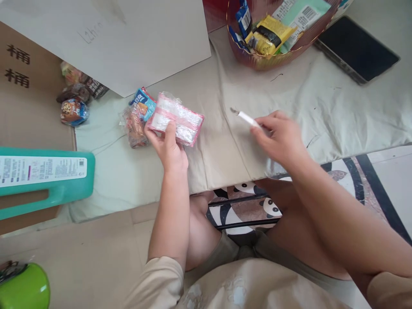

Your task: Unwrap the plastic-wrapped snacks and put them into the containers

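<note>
My left hand point(170, 150) grips a pink-and-white block-shaped pack point(178, 118) in shiny clear wrap, thumb on its near face. In my right hand point(283, 139), somewhat smeared by motion, is a slim white tool point(247, 119) with a short metal tip, perhaps a small cutter. Its tip points left toward the pack and stays apart from it. Beside the pack, close to my left fingers, lie a blue snack packet point(144, 105) and a clear-wrapped brown food item point(135, 128).
A white box point(144, 43) stands behind the packets. Several snacks fill a pink bowl point(257, 64) at the back right, beside a dark tablet-like device point(357, 49). At left are a teal jug point(86, 176), wrapped snacks point(74, 111) and a green bin point(28, 287).
</note>
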{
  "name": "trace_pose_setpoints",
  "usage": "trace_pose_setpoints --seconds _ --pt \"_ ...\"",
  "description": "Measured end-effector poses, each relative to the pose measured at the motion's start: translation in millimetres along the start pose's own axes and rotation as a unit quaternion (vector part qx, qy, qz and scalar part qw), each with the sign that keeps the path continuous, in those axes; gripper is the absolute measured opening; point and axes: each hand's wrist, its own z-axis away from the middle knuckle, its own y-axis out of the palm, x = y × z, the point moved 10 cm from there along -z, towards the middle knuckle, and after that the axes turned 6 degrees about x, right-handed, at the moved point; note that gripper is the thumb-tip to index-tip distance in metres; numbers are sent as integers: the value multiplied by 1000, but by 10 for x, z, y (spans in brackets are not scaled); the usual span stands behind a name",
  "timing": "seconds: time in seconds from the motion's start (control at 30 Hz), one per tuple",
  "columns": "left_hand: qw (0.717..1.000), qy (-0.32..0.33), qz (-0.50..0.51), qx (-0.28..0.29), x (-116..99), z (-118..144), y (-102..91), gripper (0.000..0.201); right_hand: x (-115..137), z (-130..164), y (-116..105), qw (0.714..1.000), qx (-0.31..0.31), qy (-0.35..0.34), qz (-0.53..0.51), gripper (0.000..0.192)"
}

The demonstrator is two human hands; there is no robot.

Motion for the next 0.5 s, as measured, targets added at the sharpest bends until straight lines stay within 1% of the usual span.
trace_pose_setpoints --seconds 0.03,0.07,0.1,0.17,0.27,0.33,0.4,0.43,0.5 --pt "1000 -16 0 7 53 38 40 78 -67 -32 -99 998 -42 -13 42 23" --pt "999 -39 3 19 112 90 99 79 -136 -60 -165 994 -71 -21 77 23" --pt "997 -64 5 34 163 154 172 78 -203 -90 -201 991 -87 -24 104 23" --pt "992 -106 -8 75 198 301 339 74 -319 -144 -228 985 -95 -17 140 21" --pt "980 -118 -94 132 64 479 532 60 -404 -187 -247 981 -89 10 170 17" --pt "961 -118 -183 168 -39 538 598 52 -345 -164 -295 979 -108 8 171 19" --pt "938 -115 -269 186 -105 541 590 48 -194 -117 -297 983 -115 -30 143 25" --pt "930 -107 -298 185 -133 523 564 47 -95 -91 -256 986 -101 -60 118 29" --pt "929 -61 -309 193 -202 481 565 37 122 -31 -97 988 -43 -129 66 42"
